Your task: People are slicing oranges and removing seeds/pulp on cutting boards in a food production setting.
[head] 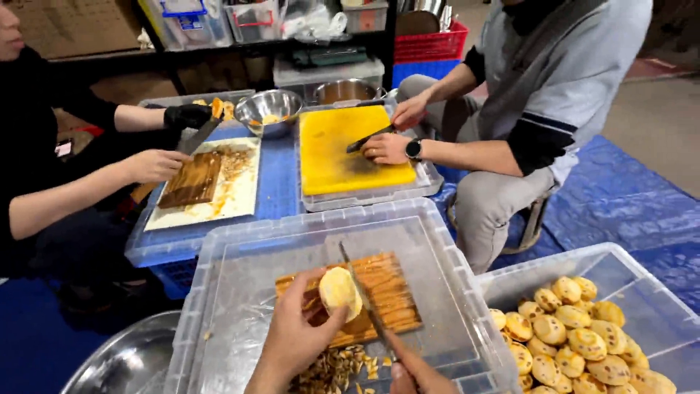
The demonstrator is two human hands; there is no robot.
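Head view, looking down: my left hand (pixel 299 335) has the round, pale yellow peeled fruit (pixel 340 292) pinched between thumb and curled fingers, held just above the small brown wooden cutting board (pixel 390 292), and my right hand (pixel 415 376), low at the bottom edge, is closed around the handle of a thin-bladed kitchen knife (pixel 361 295) whose blade runs up across the fruit's right side, touching it. The board lies on the overturned clear plastic tub lid (pixel 240 277) right in front of me, and a heap of tan peel scraps (pixel 332 368) sits on that lid just below the board, near my wrists. To my right, a clear plastic bin (pixel 656 306) is loaded with round yellow fruits with dark spots (pixel 565 339). At lower left, the rim of a big steel bowl (pixel 124 361) shows. Across from me, a person in a grey shirt rests a hand (pixel 386 148) on a bright yellow plastic cutting board (pixel 343 149) with a dark knife (pixel 368 138) in the other hand. On the left, a person in black presses a hand (pixel 154 165) on a dark wooden board (pixel 191 180) set on a white board (pixel 240 193), with a black-gloved hand (pixel 186 115) on a cleaver; a small steel bowl (pixel 268 109) stands between the two.
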